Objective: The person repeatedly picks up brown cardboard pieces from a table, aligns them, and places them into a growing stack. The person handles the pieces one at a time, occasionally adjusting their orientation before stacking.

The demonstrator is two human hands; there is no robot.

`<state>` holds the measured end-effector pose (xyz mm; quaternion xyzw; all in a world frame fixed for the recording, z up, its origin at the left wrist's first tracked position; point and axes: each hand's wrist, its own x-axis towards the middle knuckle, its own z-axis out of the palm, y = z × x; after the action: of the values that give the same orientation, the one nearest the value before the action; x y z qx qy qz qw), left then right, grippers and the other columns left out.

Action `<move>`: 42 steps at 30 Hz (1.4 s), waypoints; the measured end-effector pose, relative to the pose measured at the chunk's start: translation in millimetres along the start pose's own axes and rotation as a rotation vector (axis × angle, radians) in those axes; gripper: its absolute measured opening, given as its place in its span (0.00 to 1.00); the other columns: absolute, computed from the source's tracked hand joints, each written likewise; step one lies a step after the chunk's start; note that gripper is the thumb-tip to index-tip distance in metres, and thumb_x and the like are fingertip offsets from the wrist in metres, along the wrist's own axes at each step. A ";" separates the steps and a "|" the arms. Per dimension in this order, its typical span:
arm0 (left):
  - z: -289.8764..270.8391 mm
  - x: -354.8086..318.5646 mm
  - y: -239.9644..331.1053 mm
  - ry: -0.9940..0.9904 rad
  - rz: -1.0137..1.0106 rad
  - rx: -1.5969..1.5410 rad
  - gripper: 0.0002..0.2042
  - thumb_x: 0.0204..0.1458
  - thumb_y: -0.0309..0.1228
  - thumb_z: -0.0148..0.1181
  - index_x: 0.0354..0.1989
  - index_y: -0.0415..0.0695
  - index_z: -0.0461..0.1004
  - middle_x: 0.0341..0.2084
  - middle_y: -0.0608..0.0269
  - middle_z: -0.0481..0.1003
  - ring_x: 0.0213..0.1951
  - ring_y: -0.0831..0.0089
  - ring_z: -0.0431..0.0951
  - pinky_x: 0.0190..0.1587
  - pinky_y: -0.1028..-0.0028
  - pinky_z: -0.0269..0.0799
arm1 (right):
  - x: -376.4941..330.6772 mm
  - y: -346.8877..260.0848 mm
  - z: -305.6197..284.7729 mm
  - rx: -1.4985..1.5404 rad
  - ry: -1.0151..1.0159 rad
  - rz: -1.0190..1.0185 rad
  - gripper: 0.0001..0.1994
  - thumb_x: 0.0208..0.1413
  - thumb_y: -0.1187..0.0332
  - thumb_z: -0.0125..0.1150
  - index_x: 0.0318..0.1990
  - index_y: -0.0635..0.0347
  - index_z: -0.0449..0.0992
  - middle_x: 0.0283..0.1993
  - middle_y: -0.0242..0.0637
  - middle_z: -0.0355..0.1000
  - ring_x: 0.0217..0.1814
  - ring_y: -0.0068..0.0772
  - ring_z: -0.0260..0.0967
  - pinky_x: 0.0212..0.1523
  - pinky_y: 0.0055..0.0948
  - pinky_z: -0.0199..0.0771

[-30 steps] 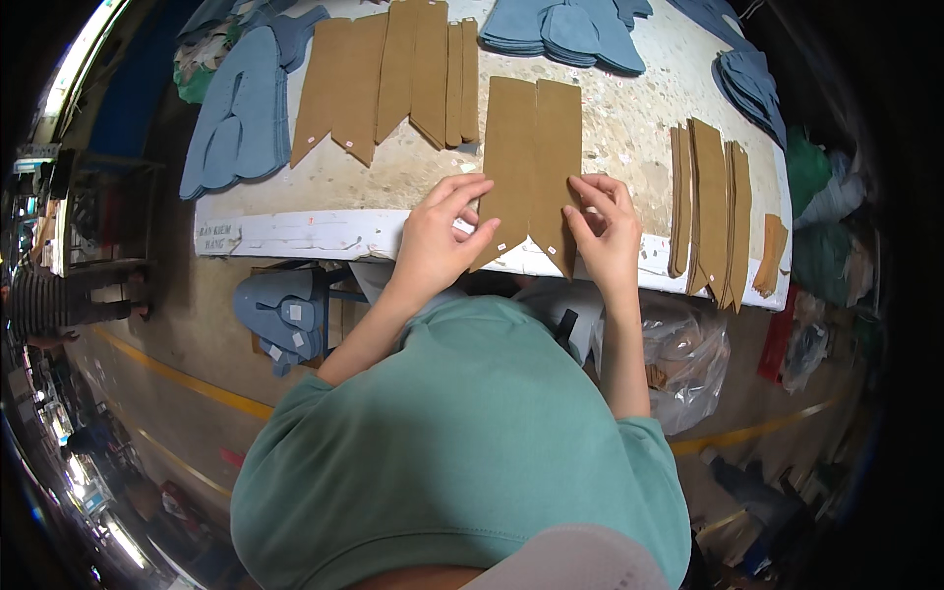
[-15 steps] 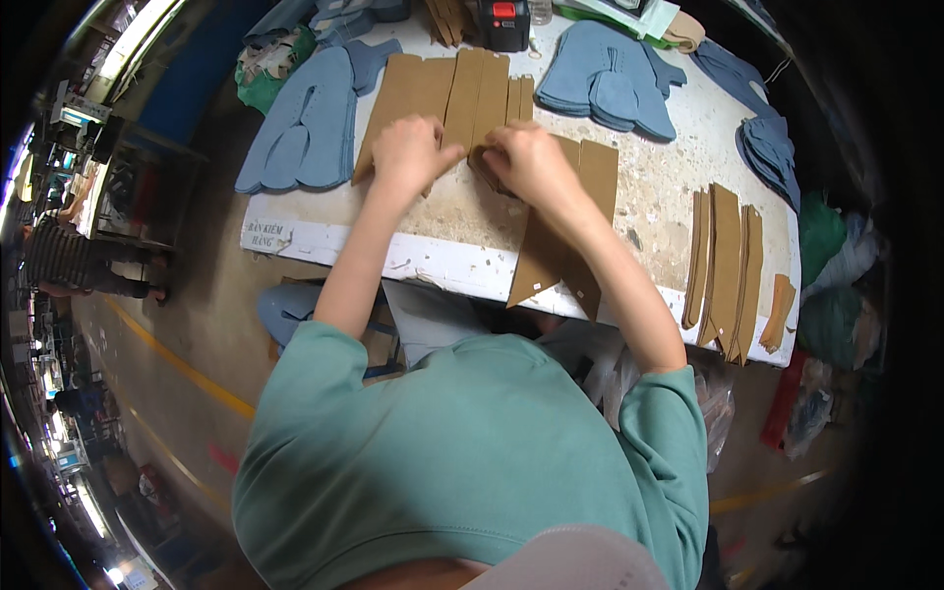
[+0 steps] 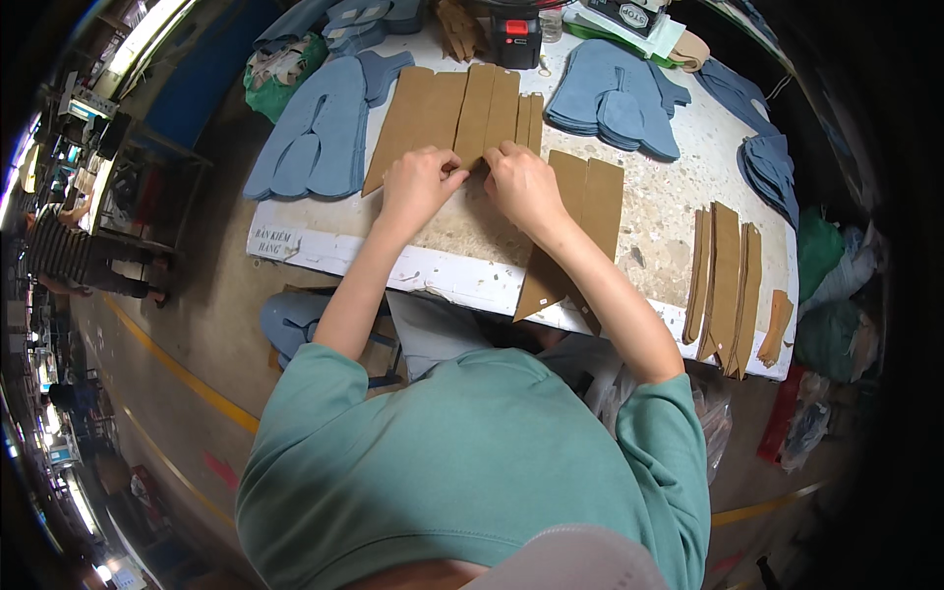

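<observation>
Brown card strips (image 3: 484, 116): both hands pinch the near ends, left hand (image 3: 418, 182) and right hand (image 3: 523, 185) side by side, likely squaring edges. Strips lie mid-worktop (image 3: 669, 206). Blue felt cut-outs (image 3: 320, 138) stacked left; more card pieces (image 3: 723, 280) right.

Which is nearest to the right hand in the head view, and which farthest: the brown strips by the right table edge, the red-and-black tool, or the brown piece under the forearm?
From the right hand:
1. Brown piece, just right, under the forearm.
2. Red-and-black tool, straight ahead at the far edge.
3. Brown strips, far right.
</observation>
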<state>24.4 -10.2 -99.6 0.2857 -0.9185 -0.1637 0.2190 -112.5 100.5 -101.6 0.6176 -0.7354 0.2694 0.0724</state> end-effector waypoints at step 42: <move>-75.5 -34.9 55.9 -0.234 -0.083 -1.195 0.11 0.57 0.25 0.56 0.47 0.34 0.76 0.38 0.61 0.78 0.38 0.82 0.76 0.42 0.82 0.71 | -107.2 10.0 -137.6 1.292 0.142 0.599 0.12 0.58 0.73 0.56 0.48 0.64 0.79 0.33 0.28 0.74 0.29 0.12 0.64 0.30 0.14 0.64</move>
<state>62.4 41.1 -22.3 0.1289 -0.6736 -0.6896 0.2326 -128.9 261.4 -35.5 0.2897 -0.5603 0.6989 -0.3371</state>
